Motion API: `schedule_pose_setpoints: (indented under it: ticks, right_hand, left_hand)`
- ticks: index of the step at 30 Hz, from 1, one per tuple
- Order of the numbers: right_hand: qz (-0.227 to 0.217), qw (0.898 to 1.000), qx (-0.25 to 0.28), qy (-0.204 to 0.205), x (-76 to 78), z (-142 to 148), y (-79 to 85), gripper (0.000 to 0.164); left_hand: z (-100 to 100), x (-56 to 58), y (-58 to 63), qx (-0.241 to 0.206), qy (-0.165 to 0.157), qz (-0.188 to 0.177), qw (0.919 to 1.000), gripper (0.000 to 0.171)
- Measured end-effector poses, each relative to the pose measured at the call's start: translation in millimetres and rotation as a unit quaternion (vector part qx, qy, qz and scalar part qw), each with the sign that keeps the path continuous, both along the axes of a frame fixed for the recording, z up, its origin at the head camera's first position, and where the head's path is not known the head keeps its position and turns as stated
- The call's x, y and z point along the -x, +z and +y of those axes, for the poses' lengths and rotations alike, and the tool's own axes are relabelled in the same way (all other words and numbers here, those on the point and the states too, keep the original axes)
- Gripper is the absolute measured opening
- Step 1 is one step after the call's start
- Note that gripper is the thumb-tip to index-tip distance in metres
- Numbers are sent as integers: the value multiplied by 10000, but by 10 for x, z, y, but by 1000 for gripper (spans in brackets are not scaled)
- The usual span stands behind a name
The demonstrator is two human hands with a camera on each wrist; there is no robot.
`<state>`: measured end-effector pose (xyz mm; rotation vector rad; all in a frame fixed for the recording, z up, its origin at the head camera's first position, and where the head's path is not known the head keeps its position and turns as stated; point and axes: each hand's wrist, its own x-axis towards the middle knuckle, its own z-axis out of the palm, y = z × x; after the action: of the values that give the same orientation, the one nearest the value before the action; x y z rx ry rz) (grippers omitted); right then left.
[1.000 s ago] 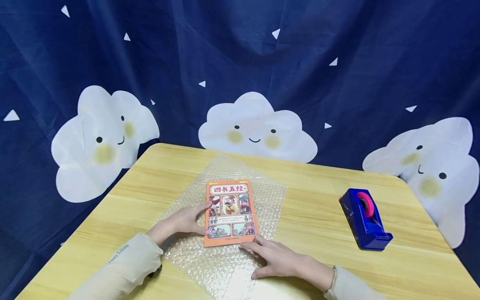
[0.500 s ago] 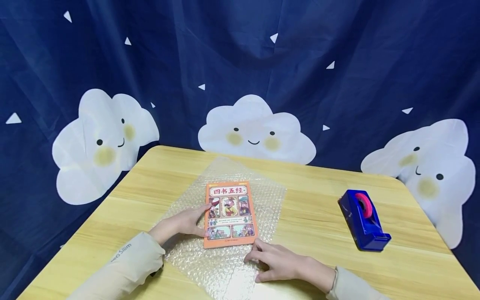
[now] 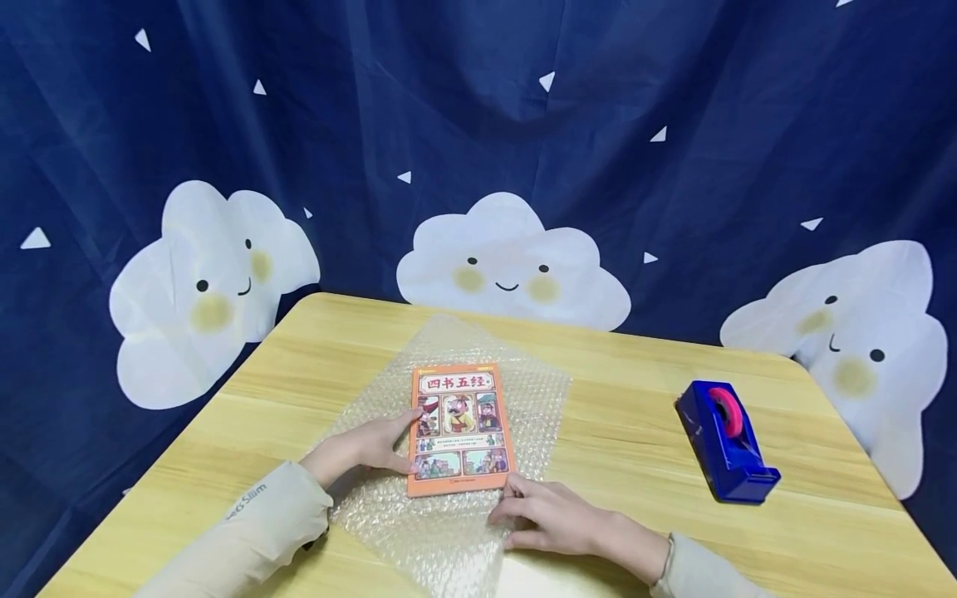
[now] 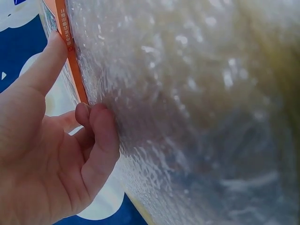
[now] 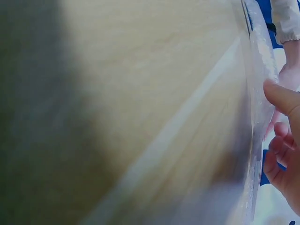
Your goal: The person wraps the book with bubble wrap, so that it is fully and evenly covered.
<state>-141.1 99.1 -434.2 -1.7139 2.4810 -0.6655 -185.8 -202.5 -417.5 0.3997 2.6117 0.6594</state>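
An orange book (image 3: 459,428) with cartoon pictures on its cover lies on a sheet of bubble wrap (image 3: 441,531). My left hand (image 3: 377,444) rests at the book's left side, its index fingertip and thumb spread along that edge. In the left wrist view, the thumb touches the book's edge (image 4: 70,51), and the other fingertips bend beside the bubble wrap (image 4: 154,108). At the book's lower right corner is my right hand (image 3: 557,519), its thumb and bent fingers pinching the wrap's near right edge. The right wrist view has that thumb (image 5: 281,96) against the bubble wrap (image 5: 263,51).
A blue tape dispenser (image 3: 725,444) with a pink roll stands to the right on the wooden table (image 3: 628,415). Behind the table hangs a dark blue curtain (image 3: 478,100) printed with smiling clouds.
My right hand's index finger has drawn back from the book's bottom edge, and its fingers bend more. The wrap's near right edge has shifted. Left hand and book stay in place.
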Motion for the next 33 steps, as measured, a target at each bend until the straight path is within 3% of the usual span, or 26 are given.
schedule_pose_setpoints:
  ticks: [8, 15, 24, 27, 30, 33]
  right_hand:
    - [-210, 9979, 530, -301, 2, -21, 6, 24]
    - [-549, 9879, 1028, -1024, 33, -103, 10, 18]
    - [-706, 9753, 1087, -1791, 175, -226, -16, 15]
    - [-1258, 9658, 1300, -1857, 224, -269, -45, 7]
    - [-1715, 9564, 1519, -1809, 266, -293, -60, 15]
    - [-1764, 9574, 1593, -1639, 294, -311, -62, 22]
  left_hand:
    - [-8, 6, -12, -63, 1, 14, 10000, 95]
    - [-7, -6, -17, -96, -17, -6, 10000, 96]
    - [-22, -7, -7, -83, -186, 49, 9998, 95]
    - [-37, -16, -11, -106, -257, 87, 9996, 95]
    - [-43, -15, -13, -151, -327, 135, 9993, 95]
    - [-48, -12, -6, -131, -355, 183, 9991, 95]
